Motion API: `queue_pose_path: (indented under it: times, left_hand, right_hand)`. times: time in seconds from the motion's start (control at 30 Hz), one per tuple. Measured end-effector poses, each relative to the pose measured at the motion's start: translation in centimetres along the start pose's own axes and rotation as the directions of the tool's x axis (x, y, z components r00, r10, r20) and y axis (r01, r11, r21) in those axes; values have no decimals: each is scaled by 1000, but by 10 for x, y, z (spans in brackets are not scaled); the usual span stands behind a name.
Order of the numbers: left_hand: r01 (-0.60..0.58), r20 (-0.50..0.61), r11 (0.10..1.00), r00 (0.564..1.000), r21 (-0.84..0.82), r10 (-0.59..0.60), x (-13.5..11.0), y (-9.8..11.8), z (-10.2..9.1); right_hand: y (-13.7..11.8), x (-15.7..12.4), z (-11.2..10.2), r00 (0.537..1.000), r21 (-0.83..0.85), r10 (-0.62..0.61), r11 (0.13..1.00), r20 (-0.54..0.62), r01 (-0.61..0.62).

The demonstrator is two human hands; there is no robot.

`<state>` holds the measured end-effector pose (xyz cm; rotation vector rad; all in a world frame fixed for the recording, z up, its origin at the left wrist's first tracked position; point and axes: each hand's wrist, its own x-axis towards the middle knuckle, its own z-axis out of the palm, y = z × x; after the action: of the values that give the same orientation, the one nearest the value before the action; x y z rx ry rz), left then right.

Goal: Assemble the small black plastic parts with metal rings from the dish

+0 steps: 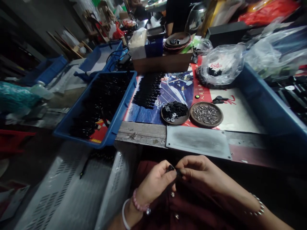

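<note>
Both hands meet in front of my body, below the bench edge, around a small black part (pixel 170 167). My left hand (pixel 157 179) is closed on it between thumb and fingers. The fingertips of my right hand (pixel 200 169) pinch at its other side; fingers cover most of the part, so its exact kind is hidden. On the bench ahead stands a round dish (pixel 178 120) of black pieces and silver discs. Beside it, a brown dish (pixel 221 115) holds many small metal pins or rivets. A row of slim black pieces (pixel 148 91) lies behind the dishes.
A blue tray (pixel 117 123) full of black pieces stands at the left. At the right is another blue bin wall (pixel 266 92), near a clear plastic bag (pixel 223 64). A pale plate (pixel 196 140) lies along the bench edge. Behind stands a cardboard box (pixel 165 62).
</note>
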<state>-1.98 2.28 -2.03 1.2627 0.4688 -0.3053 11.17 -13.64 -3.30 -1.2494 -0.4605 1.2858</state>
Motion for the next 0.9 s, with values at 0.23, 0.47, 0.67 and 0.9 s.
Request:
queue_pose_path:
  times: [0.23, 0.47, 0.67, 0.9]
  left_hand:
    - [0, -23, 996, 1000, 89, 2, 0, 3, -6]
    - [101, 27, 995, 994, 2, -102, 3, 10, -1]
    - [144, 7, 989, 990, -28, -144, 11, 4, 5]
    - [129, 62, 982, 991, -135, -122, 11, 5, 8]
  right_hand:
    - [-3, 0, 1, 999, -45, -33, 998, -25, 31]
    - [-12, -5, 6, 993, -241, -99, 967, -57, 83]
    - [-19, -17, 10, 983, -431, -178, 890, -35, 146]
    - [-3, -11, 12, 992, 70, -128, 989, -11, 129]
